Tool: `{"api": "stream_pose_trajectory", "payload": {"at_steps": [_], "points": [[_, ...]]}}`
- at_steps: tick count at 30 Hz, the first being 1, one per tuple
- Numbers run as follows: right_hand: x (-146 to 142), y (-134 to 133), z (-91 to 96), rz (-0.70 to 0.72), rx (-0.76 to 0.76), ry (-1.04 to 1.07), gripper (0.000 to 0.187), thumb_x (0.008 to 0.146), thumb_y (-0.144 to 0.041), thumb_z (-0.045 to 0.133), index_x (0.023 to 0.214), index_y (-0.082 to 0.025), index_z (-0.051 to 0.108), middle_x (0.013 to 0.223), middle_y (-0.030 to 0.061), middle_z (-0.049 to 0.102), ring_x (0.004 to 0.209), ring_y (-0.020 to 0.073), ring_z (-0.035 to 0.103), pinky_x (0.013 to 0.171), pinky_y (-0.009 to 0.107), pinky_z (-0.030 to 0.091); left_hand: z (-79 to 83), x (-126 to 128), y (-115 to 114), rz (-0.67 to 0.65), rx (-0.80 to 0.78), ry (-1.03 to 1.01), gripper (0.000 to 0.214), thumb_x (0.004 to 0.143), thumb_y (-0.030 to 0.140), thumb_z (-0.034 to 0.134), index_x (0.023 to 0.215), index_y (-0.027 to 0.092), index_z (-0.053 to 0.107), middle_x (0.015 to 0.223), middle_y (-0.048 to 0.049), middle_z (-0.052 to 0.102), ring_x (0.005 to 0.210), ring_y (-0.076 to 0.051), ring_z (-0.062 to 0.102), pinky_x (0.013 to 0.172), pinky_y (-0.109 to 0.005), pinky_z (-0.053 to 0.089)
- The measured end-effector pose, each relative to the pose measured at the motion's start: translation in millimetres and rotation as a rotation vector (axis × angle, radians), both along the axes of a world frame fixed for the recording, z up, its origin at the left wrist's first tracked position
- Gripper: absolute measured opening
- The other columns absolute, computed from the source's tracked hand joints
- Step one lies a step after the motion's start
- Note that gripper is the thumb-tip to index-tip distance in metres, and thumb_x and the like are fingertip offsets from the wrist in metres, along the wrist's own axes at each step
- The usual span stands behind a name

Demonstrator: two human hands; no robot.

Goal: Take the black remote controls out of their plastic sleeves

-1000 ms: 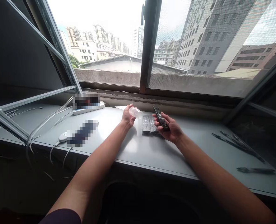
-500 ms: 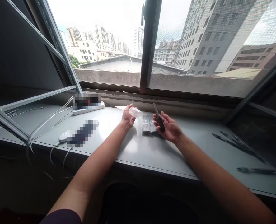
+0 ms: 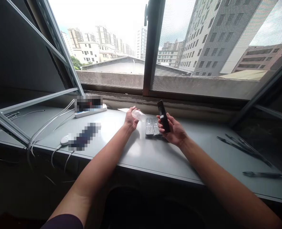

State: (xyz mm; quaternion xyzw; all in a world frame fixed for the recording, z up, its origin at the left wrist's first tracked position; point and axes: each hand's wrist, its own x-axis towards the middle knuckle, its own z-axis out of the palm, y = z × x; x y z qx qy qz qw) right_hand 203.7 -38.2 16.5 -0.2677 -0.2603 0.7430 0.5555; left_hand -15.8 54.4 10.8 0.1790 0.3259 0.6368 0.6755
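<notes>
My left hand (image 3: pixel 131 119) is closed around a translucent white plastic bag (image 3: pixel 139 115), whose pale flap sticks out to the left of the fingers. In my right hand (image 3: pixel 174 130) is a slim black remote control (image 3: pixel 163 117), tilted upright with a small light label on the face toward me. Between the two hands, plastic-wrapped grey remote controls (image 3: pixel 149 127) lie side by side on the desk. The fingers and the remote control of my right hand partly cover their right side.
The grey desk (image 3: pixel 136 156) runs below a window. At left are a white power strip (image 3: pixel 92 111), cables, a white round-ended device (image 3: pixel 64 140) and a blurred-out dark object (image 3: pixel 85 136). Several dark pens (image 3: pixel 243 146) lie at right, with another pen (image 3: pixel 262 174) nearer the edge. A metal frame (image 3: pixel 39 96) stands at left.
My right hand has turned the remote control from edge-on to show its broad face and label, and raised its top slightly. My left hand has stayed in place with the bag.
</notes>
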Motion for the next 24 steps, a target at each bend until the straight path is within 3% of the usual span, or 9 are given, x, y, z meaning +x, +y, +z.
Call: {"api": "stream_pose_trajectory", "payload": {"at_steps": [6,9,13,18,21,24], "points": [[-1.0,2.0,-5.8,0.016,-0.04,-0.083,0.014,0.101,-0.016,0.063,0.11,-0.018,0.074,0.097,0.0098,0.076,0.071,0.0175,0.069,0.058,0.027,0.067,0.1,-0.7,1.2,0.003,-0.01,-0.011,0.016,0.091,0.028,0.078,0.098,0.017,0.069,0.086,-0.0039,0.076,0.059,-0.011,0.069,0.048,-0.021,0.049],[-1.9,2.3,-11.5,-0.048,0.075,-0.203,0.016,0.094,-0.01,0.074,0.107,-0.019,0.076,0.105,0.0093,0.08,0.078,0.0168,0.074,0.066,0.026,0.069,0.7,-0.9,0.3,0.005,-0.01,-0.004,0.016,0.091,0.028,0.078,0.099,0.018,0.069,0.086,-0.0035,0.076,0.058,-0.011,0.068,0.047,-0.02,0.047],[-6.7,2.4,-17.2,-0.139,0.293,-0.307,0.026,0.085,-0.017,0.091,0.107,-0.025,0.079,0.124,0.0049,0.081,0.098,0.0203,0.079,0.086,0.034,0.07,2.5,0.4,-3.0,0.013,-0.007,0.009,0.016,0.092,0.029,0.078,0.097,0.017,0.069,0.087,-0.0032,0.076,0.058,-0.01,0.067,0.046,-0.02,0.045],[-10.8,4.6,-17.6,-0.324,0.524,-0.349,0.032,0.076,-0.017,0.098,0.103,-0.028,0.084,0.132,0.0029,0.081,0.131,0.0225,0.07,0.109,0.035,0.058,2.6,1.3,-3.7,0.009,0.0,0.018,0.017,0.092,0.03,0.077,0.097,0.017,0.068,0.087,-0.0033,0.076,0.057,-0.01,0.067,0.044,-0.019,0.044],[-9.6,5.4,-16.8,-0.345,0.571,-0.403,0.026,0.076,-0.018,0.098,0.095,-0.028,0.084,0.146,0.0051,0.074,0.145,0.0275,0.061,0.108,0.039,0.058,1.1,0.7,-1.9,0.008,0.004,0.014,0.018,0.091,0.03,0.079,0.099,0.017,0.068,0.085,-0.003,0.076,0.055,-0.009,0.066,0.042,-0.019,0.041],[-8.6,6.7,-18.9,-0.349,0.596,-0.425,0.026,0.075,-0.02,0.099,0.095,-0.028,0.083,0.142,0.0072,0.076,0.149,0.0284,0.057,0.107,0.04,0.058,-0.1,0.1,-0.1,-0.004,0.005,0.006,0.019,0.091,0.03,0.078,0.1,0.017,0.068,0.085,-0.0031,0.076,0.053,-0.009,0.065,0.038,-0.018,0.035]]}}
